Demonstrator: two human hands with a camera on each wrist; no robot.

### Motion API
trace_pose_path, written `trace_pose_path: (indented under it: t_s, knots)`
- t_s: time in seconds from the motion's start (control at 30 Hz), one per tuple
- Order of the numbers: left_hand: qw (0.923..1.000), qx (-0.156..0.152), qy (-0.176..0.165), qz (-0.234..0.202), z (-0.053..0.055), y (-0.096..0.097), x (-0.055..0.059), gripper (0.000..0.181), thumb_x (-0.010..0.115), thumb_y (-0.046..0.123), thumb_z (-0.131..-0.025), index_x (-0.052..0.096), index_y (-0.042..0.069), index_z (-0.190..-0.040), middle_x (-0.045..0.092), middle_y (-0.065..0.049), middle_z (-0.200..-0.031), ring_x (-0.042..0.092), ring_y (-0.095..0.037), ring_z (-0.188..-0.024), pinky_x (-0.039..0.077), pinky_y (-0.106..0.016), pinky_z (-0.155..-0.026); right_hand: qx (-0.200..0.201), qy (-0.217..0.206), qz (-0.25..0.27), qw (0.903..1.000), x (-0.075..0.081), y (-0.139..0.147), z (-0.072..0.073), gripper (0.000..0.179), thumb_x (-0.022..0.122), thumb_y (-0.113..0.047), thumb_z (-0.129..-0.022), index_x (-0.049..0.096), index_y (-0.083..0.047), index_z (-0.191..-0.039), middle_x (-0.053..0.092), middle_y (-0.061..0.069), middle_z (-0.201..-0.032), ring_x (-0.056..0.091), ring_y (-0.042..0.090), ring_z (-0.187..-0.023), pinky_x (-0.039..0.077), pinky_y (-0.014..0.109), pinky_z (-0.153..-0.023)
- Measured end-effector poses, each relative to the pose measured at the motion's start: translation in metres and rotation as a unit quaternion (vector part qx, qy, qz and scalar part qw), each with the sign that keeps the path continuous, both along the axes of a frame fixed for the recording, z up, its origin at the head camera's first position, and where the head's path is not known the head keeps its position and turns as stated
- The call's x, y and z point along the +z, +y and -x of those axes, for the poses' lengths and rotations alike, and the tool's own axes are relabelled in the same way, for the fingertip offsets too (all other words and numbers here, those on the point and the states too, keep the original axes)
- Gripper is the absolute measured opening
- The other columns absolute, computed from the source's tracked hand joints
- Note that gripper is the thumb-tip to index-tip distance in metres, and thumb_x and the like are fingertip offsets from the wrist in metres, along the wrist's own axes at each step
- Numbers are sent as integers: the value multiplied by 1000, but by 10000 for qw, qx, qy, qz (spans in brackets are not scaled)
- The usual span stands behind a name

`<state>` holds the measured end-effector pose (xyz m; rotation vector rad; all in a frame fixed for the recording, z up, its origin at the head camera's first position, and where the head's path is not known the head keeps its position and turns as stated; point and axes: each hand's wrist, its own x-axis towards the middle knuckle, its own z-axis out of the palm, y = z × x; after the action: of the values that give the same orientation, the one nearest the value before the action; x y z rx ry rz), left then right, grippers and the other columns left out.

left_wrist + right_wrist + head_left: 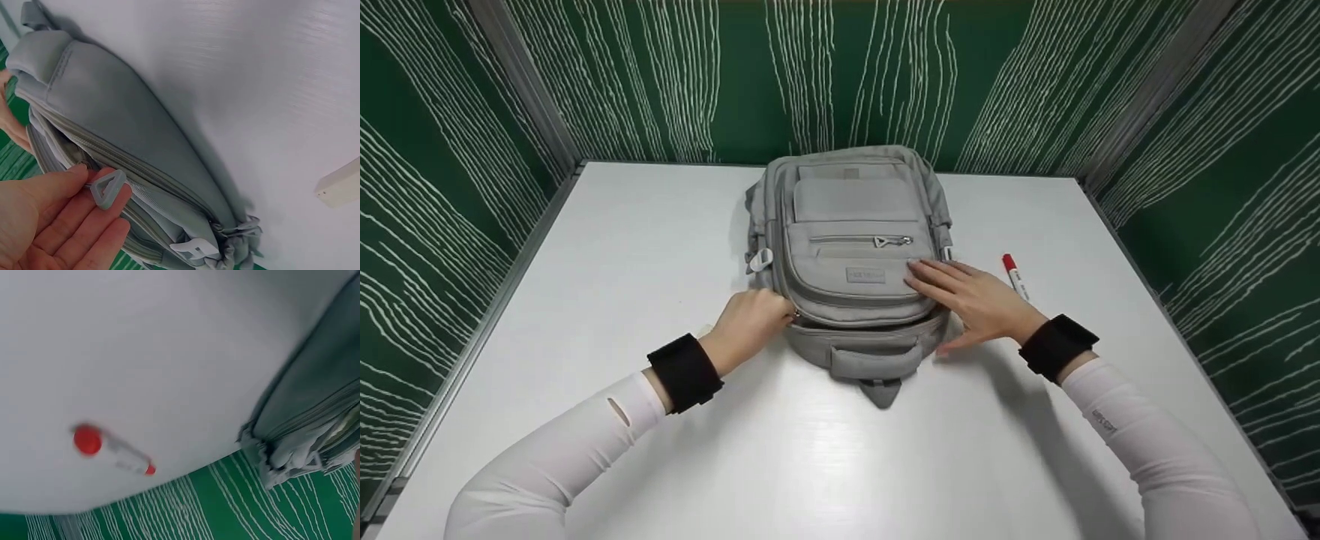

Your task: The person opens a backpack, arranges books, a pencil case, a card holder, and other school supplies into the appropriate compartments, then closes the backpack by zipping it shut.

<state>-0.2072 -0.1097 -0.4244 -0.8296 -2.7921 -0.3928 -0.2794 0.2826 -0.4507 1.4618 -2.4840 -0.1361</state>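
A grey backpack (855, 202) lies on its back on the white table, its top handle (876, 363) towards the person. At its left side, my left hand (751, 324) pinches a zipper pull between thumb and fingers; the triangular grey tab (108, 189) lies across the fingertips in the left wrist view. The zipper beside it is parted, leaving a dark gap along the top of the bag. My right hand (975, 300) rests on the front panel's lower right corner, fingers extended and thumb spread along the side.
A white marker (1014, 276) with a red cap lies right of the backpack, behind the right hand. In the left wrist view, an off-white block (340, 184) shows at the right edge. Green walls (840, 75) with white lines surround the table (810, 465).
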Motion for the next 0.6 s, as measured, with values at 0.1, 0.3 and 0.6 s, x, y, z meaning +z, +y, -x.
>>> trace_pose_path:
  t_s: [0.1, 0.3, 0.6]
  knots:
    - [10000, 8, -31, -7, 0, -1, 2, 16, 72, 6, -90, 72, 3, -75, 74, -14, -72, 71, -31, -65, 59, -47, -58, 264, 365, -298, 9985, 3, 1, 7, 124, 84, -70, -65, 33, -9, -160, 39, 13, -165, 42, 32, -149, 41, 47, -117]
    - [10000, 4, -45, -59, 0, -1, 1, 16, 73, 7, -89, 73, 5, -74, 73, -12, -72, 71, -29, -66, 60, -46, -59, 480, 715, -324, 9958, 3, -4, 9, 122, 88, -66, -61, 42, -3, -155, 47, 13, -160, 49, 31, -145, 44, 43, -115]
    - [9997, 107, -208, -122, 3, -6, 0, 19, 71, 3, -90, 71, 5, -71, 71, -10, -69, 65, -23, -62, 58, -44, -59, 454, 782, -146, 9958, -2, -18, -6, 108, 91, -56, -61, 53, -5, -148, 57, 9, -153, 56, 34, -139, 53, 44, -108]
